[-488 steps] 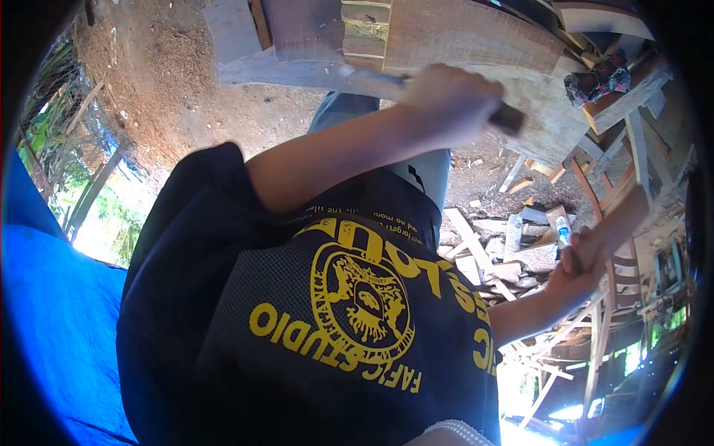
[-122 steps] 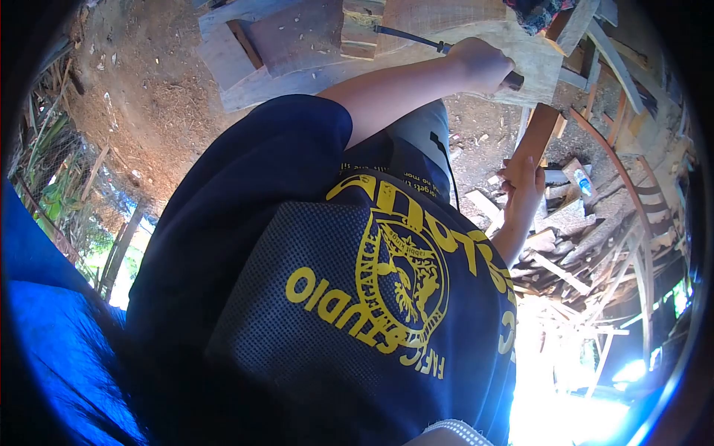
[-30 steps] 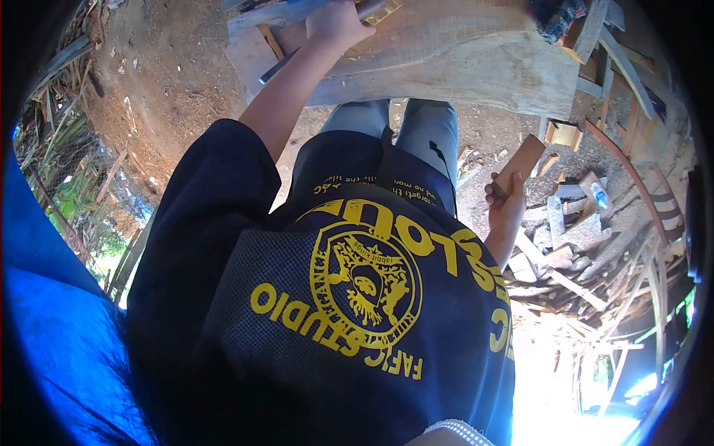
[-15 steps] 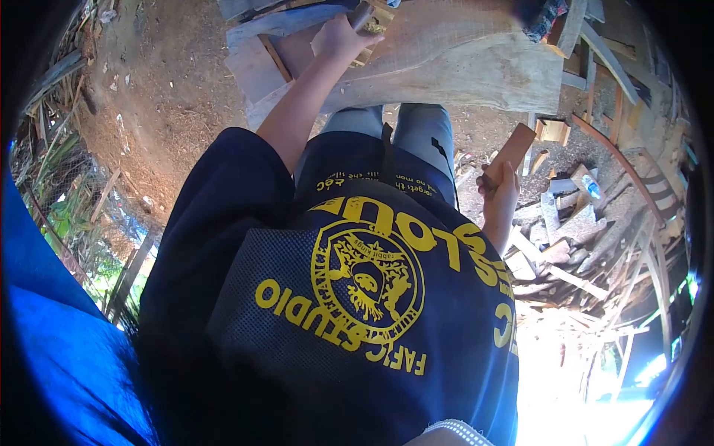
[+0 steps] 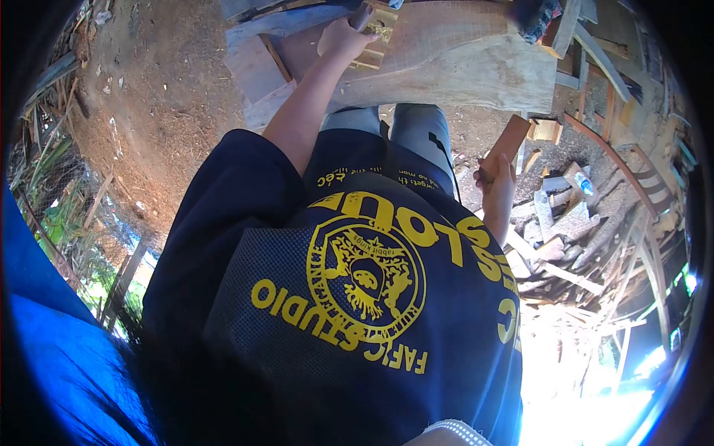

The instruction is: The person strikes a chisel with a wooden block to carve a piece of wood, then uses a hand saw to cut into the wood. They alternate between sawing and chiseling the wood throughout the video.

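At the top of the view my left hand (image 5: 343, 41) is closed around a short brown wooden block (image 5: 361, 16). Its thumb reaches over a pale wooden piece with crosspieces (image 5: 378, 41), which lies on the wooden board. On the other side, my right hand (image 5: 500, 187) grips the lower end of a flat reddish-brown piece of wood (image 5: 509, 140), held tilted upward beside my body. The fingers wrap round its edge.
A wide wooden board (image 5: 461, 56) spans the space before my legs. Offcuts and slats (image 5: 565, 215) are heaped to the right, with a plastic bottle (image 5: 585, 183) among them. A small pale wooden piece (image 5: 545, 131) lies on the ground. Bare earth (image 5: 141, 111) extends left.
My left hand has shifted slightly left and down in view, and more of the pale piece beside it shows. My right hand keeps its hold on the reddish-brown piece.
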Available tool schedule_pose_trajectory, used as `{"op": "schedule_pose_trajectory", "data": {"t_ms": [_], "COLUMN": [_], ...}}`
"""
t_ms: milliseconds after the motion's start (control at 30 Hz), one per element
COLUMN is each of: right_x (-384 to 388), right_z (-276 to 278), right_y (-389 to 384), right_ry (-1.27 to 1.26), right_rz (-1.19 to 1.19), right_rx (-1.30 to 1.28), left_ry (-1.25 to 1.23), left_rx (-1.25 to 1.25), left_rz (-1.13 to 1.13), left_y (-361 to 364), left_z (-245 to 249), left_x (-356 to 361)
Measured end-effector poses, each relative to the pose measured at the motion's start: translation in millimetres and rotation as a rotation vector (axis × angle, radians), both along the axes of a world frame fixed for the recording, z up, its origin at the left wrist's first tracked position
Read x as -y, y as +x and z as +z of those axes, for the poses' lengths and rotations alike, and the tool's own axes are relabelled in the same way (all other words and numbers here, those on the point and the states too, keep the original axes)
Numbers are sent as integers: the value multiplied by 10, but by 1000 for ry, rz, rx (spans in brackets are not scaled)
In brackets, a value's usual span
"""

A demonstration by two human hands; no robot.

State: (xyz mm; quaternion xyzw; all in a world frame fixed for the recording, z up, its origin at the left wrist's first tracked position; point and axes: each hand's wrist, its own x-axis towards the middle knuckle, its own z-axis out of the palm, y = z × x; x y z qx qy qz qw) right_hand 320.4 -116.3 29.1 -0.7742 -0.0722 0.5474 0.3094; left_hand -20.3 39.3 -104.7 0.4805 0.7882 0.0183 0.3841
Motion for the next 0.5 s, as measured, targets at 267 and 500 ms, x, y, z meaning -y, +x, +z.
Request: {"op": "schedule_pose_trajectory", "data": {"t_ms": [267, 500], "right_x": [13, -3], "right_z": [-43, -95], "right_y": [-37, 5], "right_ry": [15, -7], "right_rz": [60, 53], "right_rx": [46, -17], "left_ry": [9, 128], "left_rx": [-77, -111], "left_rz": [33, -101], "left_y": [52, 165], "left_z": [163, 173], "left_x": [45, 90]}}
